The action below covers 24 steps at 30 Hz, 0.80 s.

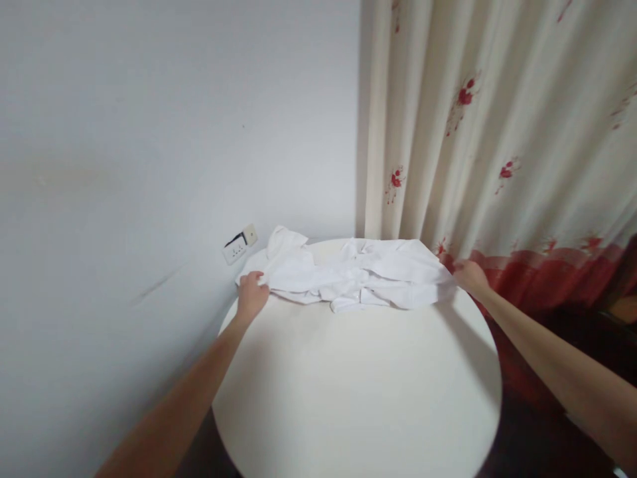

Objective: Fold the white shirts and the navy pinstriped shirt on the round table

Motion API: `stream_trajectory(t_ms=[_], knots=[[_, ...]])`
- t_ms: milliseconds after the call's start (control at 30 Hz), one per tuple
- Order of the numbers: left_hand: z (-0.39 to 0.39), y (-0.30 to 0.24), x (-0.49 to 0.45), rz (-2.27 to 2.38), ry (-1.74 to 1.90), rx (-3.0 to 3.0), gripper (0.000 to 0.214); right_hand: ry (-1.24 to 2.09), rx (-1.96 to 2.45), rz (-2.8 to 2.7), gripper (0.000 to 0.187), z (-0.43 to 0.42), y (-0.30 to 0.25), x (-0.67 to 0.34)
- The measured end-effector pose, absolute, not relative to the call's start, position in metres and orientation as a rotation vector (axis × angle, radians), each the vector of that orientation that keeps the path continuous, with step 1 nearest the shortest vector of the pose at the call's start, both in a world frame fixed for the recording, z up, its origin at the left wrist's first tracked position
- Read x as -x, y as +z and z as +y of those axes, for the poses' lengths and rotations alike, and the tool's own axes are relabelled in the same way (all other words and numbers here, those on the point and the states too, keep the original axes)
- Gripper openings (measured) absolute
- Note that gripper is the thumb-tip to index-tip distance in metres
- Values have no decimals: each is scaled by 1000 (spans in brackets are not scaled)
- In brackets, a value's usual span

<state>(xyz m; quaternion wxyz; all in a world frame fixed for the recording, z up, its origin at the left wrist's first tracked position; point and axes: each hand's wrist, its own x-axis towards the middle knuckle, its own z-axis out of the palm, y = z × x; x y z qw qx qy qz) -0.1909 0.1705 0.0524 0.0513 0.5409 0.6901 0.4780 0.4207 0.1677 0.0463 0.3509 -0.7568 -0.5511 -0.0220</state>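
Observation:
A white shirt (343, 275) lies bunched in a wide strip across the far part of a round white table (358, 385). My left hand (253, 294) grips the cloth at its left end, with the fingers curled over the edge. At the other end, my right hand (470, 277) pinches the shirt's right corner near the table's rim; this hand is a little blurred. Between the two hands the cloth is creased, with layers overlapping in the middle. A loose flap stands up at the back left, against the wall.
A pale wall (174, 146) rises close along the table's left and far side, with a white power socket (235, 249) low on it. Behind the table on the right hangs a cream curtain (448, 153) with red flowers and a red lower band. Dark floor shows at the lower right.

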Motion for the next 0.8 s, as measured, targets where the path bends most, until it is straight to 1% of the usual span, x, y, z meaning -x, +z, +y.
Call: stream_trajectory(t_ms=[67,133,233,300,433,467,567,667,800], knots=[[162,49,173,1987,1397,-2044,31,-174,1922,-1548,24,162,43,-403],[158,46,149,1799,1210,-2403,24,-285,1842,-1714,28,159,41,-380],[163,42,113,1687,909,-2519,17,-315,1837,-1867,32,160,39,-348],[176,39,91,1722,825,-2476,13,-294,1896,-1912,34,165,38,-331],[207,27,54,1738,814,-2434,9,-207,1850,-2043,35,182,33,-298],[213,23,46,1715,806,-2443,11,-167,1787,-2097,33,185,31,-289],[226,12,29,1633,784,-2485,26,-56,1588,-2279,29,191,24,-261],[233,5,28,1619,812,-2495,30,6,1579,-2354,38,194,15,-245],[240,8,47,1652,880,-2451,36,16,1602,-2196,45,201,10,-255]])
